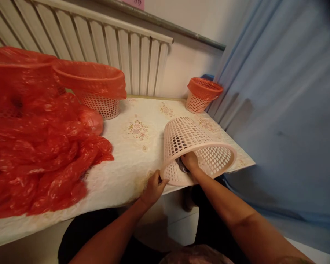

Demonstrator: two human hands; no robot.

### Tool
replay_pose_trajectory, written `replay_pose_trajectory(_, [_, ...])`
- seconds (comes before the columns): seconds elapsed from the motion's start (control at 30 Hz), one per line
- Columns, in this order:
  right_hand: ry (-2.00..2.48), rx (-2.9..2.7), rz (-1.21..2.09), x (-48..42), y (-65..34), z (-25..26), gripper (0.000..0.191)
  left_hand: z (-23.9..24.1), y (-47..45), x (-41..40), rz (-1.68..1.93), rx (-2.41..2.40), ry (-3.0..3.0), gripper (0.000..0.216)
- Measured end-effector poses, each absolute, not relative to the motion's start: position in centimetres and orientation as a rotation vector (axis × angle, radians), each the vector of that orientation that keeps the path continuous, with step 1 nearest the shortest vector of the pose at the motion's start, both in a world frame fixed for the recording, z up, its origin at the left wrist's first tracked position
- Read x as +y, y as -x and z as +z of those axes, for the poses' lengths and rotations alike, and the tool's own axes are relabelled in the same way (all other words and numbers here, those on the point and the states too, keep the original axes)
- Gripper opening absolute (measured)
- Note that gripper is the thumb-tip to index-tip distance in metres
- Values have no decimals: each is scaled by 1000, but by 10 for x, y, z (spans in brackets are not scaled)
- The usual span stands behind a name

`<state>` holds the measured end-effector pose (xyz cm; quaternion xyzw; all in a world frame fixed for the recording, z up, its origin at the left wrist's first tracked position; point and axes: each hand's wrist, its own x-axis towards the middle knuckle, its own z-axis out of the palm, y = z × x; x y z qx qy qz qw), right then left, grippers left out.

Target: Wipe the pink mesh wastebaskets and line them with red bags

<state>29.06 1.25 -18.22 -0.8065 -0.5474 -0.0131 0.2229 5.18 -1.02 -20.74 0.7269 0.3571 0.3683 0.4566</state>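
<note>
A pale pink perforated plastic basket (187,141) lies on its side near the table's front edge, its mouth turned toward me. My left hand (153,189) grips the basket's rim at its lower left, fingers closed on it. My right hand (189,161) reaches into the basket's mouth, fingers curled on something dark that I cannot make out.
A heap of red plastic bags (38,154) covers the table's left half. Two baskets lined with red bags stand behind: a large one (99,88) and a small one (202,94) at the far right corner. A radiator (112,40) backs the floral tablecloth (137,132); a blue curtain (286,110) hangs right.
</note>
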Motion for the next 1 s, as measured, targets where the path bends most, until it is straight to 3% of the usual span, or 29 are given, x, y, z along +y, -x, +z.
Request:
replay_pose_trajectory(0.2, [2127, -1601, 38, 11, -257, -192, 32, -213, -54, -8, 859, 857, -1765, 24])
replay_pose_trajectory(0.37, [2036, -1625, -92, -2, -233, -202, 41, -208, -47, -13, 931, 1014, -1739, 21])
replay_pose_trajectory(1.0, [1943, -1614, -194, 1, -239, -213, 38, -202, -45, -19, 951, 1120, -1677, 11])
